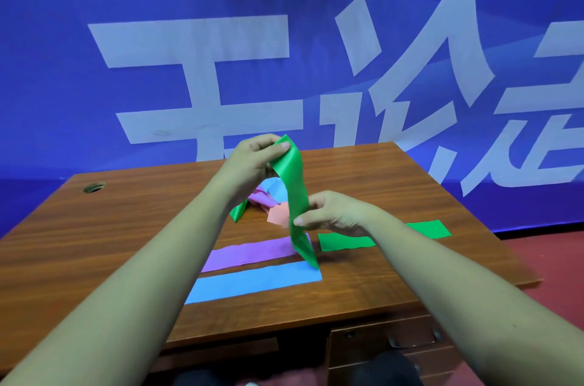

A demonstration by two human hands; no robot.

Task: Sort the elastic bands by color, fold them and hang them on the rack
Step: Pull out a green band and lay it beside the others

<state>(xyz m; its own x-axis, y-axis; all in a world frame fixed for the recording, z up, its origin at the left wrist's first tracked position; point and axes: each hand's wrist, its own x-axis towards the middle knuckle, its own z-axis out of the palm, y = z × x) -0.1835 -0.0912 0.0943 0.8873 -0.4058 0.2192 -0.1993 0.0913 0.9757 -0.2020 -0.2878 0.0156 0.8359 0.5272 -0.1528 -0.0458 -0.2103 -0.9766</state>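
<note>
Above the wooden desk [126,227], the left hand [252,158] pinches the upper end of a raised green band [290,186] and the right hand [335,215] pinches its middle; sorting is in progress, and the next move likely requires laying it by the flat green band [344,242].

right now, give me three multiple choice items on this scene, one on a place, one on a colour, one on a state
1. Where does the flat blue band lie?
A) nearer the person than the flat purple band
B) on a rack
C) on the floor

2. What colour is the held band?
A) pink
B) green
C) blue

3. How is the held band gripped?
A) by one hand
B) by neither hand
C) pinched by both hands

Answers:
1 A: blue lies just in front of purple on the table.
2 B: it is plainly green.
3 C: the left hand pinches its top, the right hand its lower part.
</note>
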